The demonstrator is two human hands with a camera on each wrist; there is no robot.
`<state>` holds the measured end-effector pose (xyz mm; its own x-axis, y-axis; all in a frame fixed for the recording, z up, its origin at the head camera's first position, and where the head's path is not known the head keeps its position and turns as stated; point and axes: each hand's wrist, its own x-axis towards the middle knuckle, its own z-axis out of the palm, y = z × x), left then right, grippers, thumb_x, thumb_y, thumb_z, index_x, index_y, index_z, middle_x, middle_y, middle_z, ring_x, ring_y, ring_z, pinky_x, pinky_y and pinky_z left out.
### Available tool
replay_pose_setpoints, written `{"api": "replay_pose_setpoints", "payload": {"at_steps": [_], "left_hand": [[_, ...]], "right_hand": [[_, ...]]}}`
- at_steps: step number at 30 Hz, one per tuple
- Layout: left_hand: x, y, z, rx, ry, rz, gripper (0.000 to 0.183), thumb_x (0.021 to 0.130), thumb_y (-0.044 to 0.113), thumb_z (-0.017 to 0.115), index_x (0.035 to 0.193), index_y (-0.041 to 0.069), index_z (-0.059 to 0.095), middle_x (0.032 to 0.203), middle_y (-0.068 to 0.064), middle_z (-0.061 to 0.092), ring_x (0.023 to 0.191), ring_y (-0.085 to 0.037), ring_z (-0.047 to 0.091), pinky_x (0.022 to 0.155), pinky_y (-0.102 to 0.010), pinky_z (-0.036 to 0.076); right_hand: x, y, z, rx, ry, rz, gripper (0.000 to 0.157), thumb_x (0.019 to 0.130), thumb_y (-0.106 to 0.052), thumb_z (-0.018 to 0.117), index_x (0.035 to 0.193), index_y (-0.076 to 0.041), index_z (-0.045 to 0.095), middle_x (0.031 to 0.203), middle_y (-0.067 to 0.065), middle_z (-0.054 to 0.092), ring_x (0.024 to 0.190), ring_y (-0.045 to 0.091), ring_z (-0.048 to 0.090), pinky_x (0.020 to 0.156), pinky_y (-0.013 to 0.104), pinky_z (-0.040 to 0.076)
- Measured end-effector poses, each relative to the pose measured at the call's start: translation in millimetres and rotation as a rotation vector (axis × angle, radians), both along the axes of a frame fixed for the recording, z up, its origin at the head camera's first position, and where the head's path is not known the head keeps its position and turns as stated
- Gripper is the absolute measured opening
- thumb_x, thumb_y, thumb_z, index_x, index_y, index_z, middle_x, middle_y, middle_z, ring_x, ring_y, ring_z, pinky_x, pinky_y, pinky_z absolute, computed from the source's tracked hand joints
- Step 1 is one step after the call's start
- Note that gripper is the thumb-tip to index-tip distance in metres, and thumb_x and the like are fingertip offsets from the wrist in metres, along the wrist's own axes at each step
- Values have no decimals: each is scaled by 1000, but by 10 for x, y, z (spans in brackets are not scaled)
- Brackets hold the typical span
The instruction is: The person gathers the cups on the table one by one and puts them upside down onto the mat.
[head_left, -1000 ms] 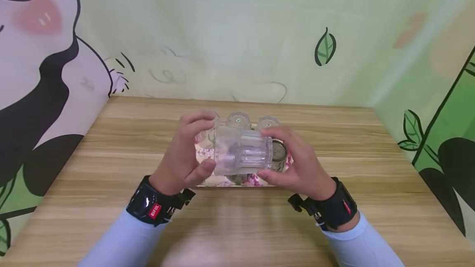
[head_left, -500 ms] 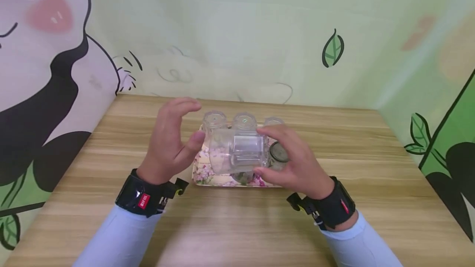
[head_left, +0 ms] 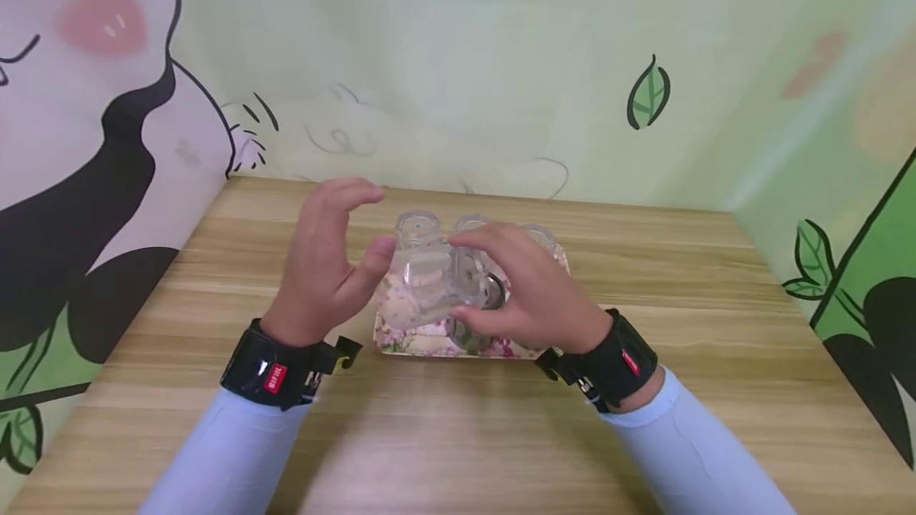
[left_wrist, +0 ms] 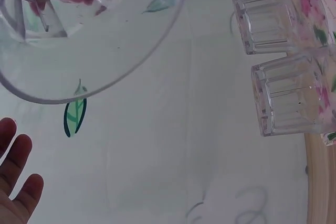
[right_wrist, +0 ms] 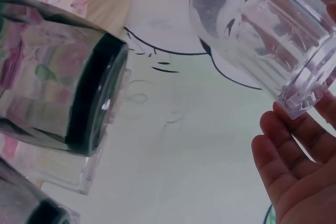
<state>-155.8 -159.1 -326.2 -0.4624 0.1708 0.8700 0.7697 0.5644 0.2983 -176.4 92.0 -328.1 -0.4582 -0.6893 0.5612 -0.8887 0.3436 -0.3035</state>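
Note:
A clear faceted cup (head_left: 429,280) lies tilted in the air over the tray, its wide mouth toward the left. My right hand (head_left: 537,292) grips it around the base end, thumb below and fingers above. Facing the mouth, my left hand (head_left: 322,261) is raised with thumb and fingers spread and nothing between them. The left wrist view shows the cup's round rim (left_wrist: 126,80) apart from the left fingertips. In the right wrist view, the thick base of the cup (right_wrist: 302,103) sits against the right fingers.
A flower-patterned tray (head_left: 401,346) rests on the wooden table (head_left: 458,435). Clear cups stand upside down along its back, one at the left (head_left: 418,229). Two dark-ended glasses are nearer the front, one large in the right wrist view (right_wrist: 52,77). A printed cloth (head_left: 458,86) hangs behind.
The left hand has let go of the cup and drawn back to the left. My right hand has moved left with the cup, turning its base more toward the head camera.

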Motion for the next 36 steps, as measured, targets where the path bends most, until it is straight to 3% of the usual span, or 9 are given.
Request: {"api": "replay_pose_setpoints", "payload": {"at_steps": [16,25,36], "left_hand": [[-22,-11,3,31,-3,28,64,103,52,42,124,-8,48,117,-30,56,116,-40,50,99,-58,44],[-40,-5,-7,32,-4,21,64,102,51,43,123,-8,50,116,-30,57,115,-40,52,99,-58,45],[-38,-23,-39,3,-43,41,63,102,51,41,128,-6,46,122,-29,53,120,-38,49,101,-59,46]], "right_hand": [[-146,-259,-71,156,-183,-56,83,79,-39,81,138,2,41,130,19,60,119,27,58,106,48,54],[-235,-419,-111,257,-203,-45,82,81,-40,78,141,2,40,134,19,59,121,24,61,104,45,57],[-288,-599,-218,416,-251,-111,82,81,-42,79,144,-5,40,134,14,63,120,23,61,102,41,58]]}}
